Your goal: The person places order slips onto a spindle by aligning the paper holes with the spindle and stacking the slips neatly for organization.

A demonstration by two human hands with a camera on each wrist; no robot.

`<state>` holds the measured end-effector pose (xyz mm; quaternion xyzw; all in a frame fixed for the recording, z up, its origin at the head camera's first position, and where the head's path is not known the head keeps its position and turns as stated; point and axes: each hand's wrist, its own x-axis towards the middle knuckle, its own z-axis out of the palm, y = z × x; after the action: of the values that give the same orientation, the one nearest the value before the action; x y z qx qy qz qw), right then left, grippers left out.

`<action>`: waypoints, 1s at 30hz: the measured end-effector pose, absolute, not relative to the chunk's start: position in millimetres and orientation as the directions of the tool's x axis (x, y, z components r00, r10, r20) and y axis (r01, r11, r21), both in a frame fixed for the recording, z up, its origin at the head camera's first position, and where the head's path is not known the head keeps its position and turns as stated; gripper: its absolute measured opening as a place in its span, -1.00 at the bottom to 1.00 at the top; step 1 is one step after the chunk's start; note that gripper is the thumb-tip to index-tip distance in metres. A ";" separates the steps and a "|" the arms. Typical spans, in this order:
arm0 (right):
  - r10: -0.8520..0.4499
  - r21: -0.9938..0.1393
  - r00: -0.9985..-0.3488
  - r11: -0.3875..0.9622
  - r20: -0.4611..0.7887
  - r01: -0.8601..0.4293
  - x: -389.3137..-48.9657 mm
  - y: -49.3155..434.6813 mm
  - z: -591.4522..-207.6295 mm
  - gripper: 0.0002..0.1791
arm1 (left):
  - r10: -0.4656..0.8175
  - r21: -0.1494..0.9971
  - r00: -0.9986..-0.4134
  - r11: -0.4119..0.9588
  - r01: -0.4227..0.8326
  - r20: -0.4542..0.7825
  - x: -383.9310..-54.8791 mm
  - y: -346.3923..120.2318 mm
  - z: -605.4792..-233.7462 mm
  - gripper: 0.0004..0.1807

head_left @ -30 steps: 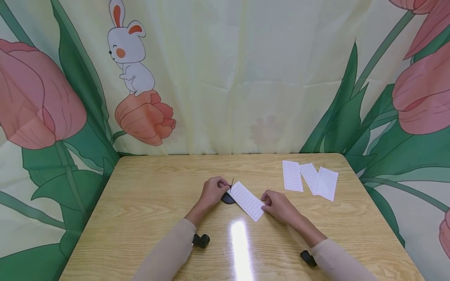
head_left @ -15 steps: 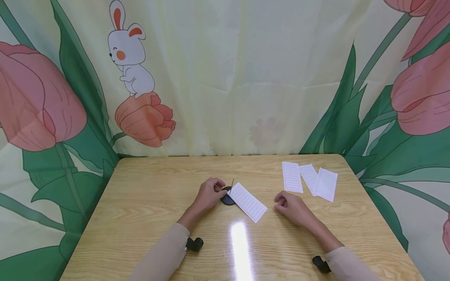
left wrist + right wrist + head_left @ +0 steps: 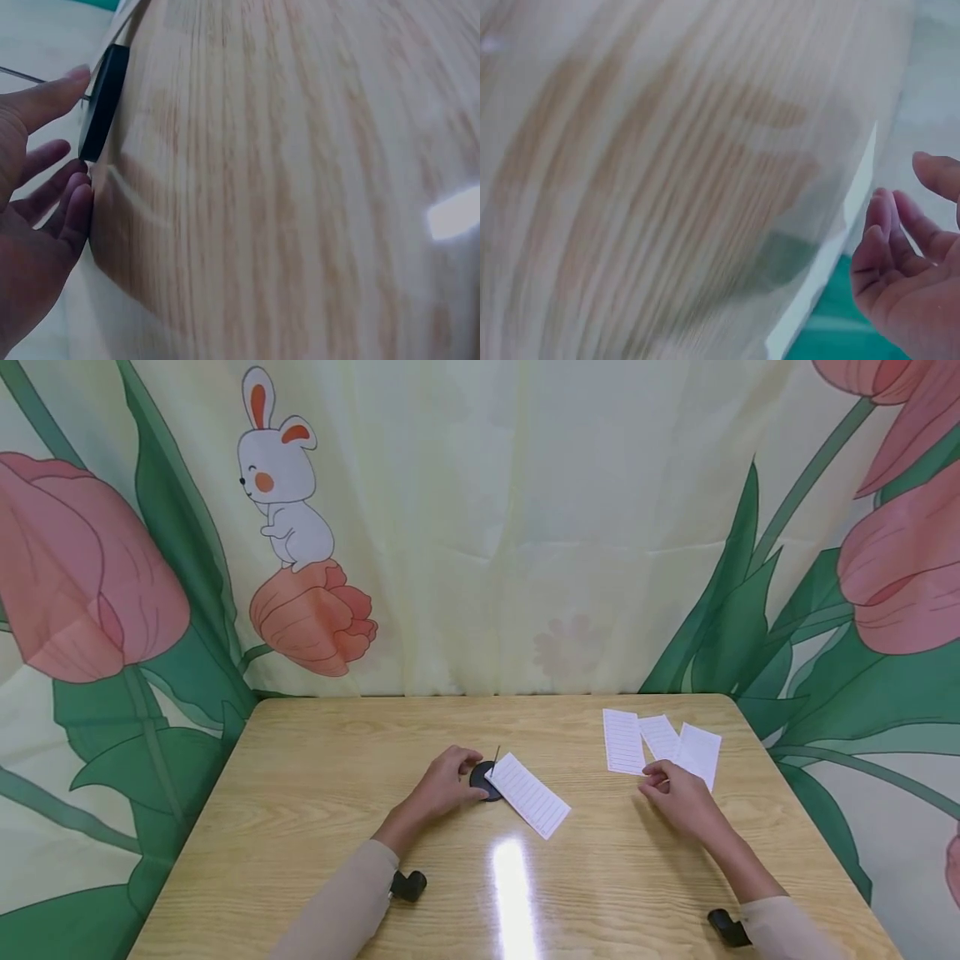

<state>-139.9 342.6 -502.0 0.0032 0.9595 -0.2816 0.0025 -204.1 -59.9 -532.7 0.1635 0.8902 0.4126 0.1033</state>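
Observation:
My left hand (image 3: 442, 785) holds the round black base of a receipt spike (image 3: 482, 785) at mid-table, thumb and fingers at opposite edges. In the left wrist view the base (image 3: 105, 105) shows edge-on and the thin metal spike stands out past the thumb. One end of a lined paper slip (image 3: 534, 802) lies over the base at the spike; the rest slants to the near right. My right hand (image 3: 682, 802) hovers by three more slips, the left one lined (image 3: 624, 742), another (image 3: 658, 735) and the rightmost (image 3: 699, 753). Its fingers curl loosely, with the thumb apart, holding nothing.
The wooden table (image 3: 337, 752) ends at a printed curtain (image 3: 450, 527) along its back. A bright light reflection (image 3: 513, 893) lies on the near tabletop. Small black cameras sit at both wrists.
My left hand has shifted from the slip's corner by the spike to the base. My right hand has let go of the slip's lower end and moved right to the loose slips.

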 end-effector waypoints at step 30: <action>0.343 -0.442 -0.911 0.797 -0.230 0.412 -157.7 430.4 -497.5 -0.23 | 0.381 0.704 -0.924 0.663 0.255 -0.024 -203.8 -53.9 -536.2 -0.26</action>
<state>-157.7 430.4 -497.5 0.1996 0.9453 -0.2487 0.0693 -203.8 -53.9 -536.2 0.1749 0.9078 0.3716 0.0848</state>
